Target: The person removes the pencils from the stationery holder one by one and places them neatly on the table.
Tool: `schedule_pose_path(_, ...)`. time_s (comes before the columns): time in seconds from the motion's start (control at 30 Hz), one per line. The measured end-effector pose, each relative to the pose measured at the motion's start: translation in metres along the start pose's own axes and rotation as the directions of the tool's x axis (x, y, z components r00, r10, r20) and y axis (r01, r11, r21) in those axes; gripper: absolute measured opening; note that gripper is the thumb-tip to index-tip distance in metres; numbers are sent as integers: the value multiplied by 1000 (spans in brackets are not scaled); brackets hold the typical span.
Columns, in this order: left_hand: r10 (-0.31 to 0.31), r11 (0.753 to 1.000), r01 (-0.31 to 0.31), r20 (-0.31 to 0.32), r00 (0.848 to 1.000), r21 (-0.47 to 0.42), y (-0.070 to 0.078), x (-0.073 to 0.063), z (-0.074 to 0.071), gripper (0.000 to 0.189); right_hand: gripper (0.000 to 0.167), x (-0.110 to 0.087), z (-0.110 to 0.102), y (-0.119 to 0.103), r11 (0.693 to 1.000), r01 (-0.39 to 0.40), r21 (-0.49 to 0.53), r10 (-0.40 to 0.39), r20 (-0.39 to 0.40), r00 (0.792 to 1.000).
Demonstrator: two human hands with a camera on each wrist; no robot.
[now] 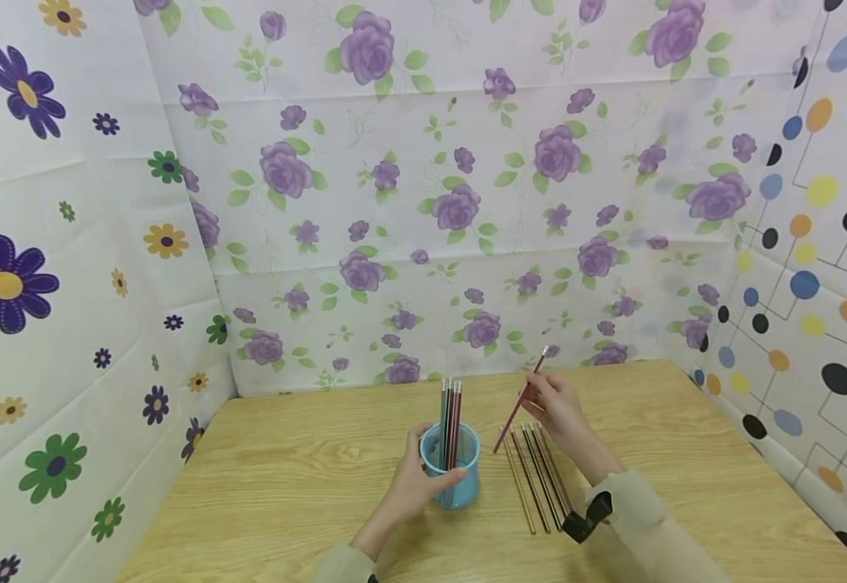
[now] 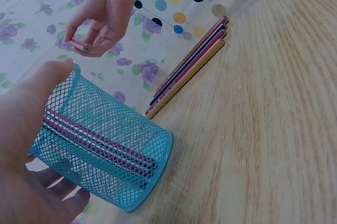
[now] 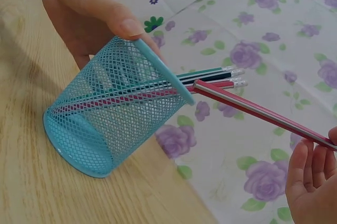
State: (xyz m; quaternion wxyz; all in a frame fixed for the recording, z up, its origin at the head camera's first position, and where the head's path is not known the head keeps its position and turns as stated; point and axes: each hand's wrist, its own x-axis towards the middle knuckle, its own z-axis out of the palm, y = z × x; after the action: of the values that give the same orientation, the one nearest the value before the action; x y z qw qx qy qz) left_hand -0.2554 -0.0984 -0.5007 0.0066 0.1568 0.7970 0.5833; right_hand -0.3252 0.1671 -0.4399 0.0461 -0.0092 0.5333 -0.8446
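A blue mesh pencil cup (image 1: 460, 486) stands on the wooden table with several pencils (image 1: 451, 421) leaning inside it, their eraser ends up. My left hand (image 1: 412, 482) grips the cup from its left side, thumb near the rim. Between its fingers and thumb my right hand (image 1: 555, 409) pinches a red striped pencil (image 3: 258, 112), tilted, its eraser end up. The pencil's lower end is above the table, to the right of the cup. Below that hand a row of several pencils (image 1: 533, 482) lies on the table.
The wooden table (image 1: 307, 470) reaches back to a flowered cloth (image 1: 394, 202). Patterned cloths also hang at the left (image 1: 88, 324) and right (image 1: 817, 283). A black wrist camera (image 1: 587, 518) sits on the right sleeve, close to the row of pencils.
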Motion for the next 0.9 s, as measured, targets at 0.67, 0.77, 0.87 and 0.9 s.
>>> schedule_pose_path(0.67, -6, 1000, 6, 4, 1000, 1, -3, 1, 1, 88, 13, 4, -21, 30, 997, -35, -62, 31, -64, 997)
schedule_pose_path(0.77, -1, 1000, 1, 4, 1000, 5, -3, 1, 1, 89, 11, 4, -25, 33, 996, -43, -81, 37, -74, 997)
schedule_pose_path(0.87, 0, 1000, 0, 2, 1000, 7, -2, 1, 1, 89, 10, 5, -29, 36, 995, -52, -87, 45, -85, 995)
schedule_pose_path(0.9, 7, 1000, -7, 3, 1000, 9, -2, 1, 1, 89, 10, 5, -31, 37, 995, -57, -87, 50, -87, 995)
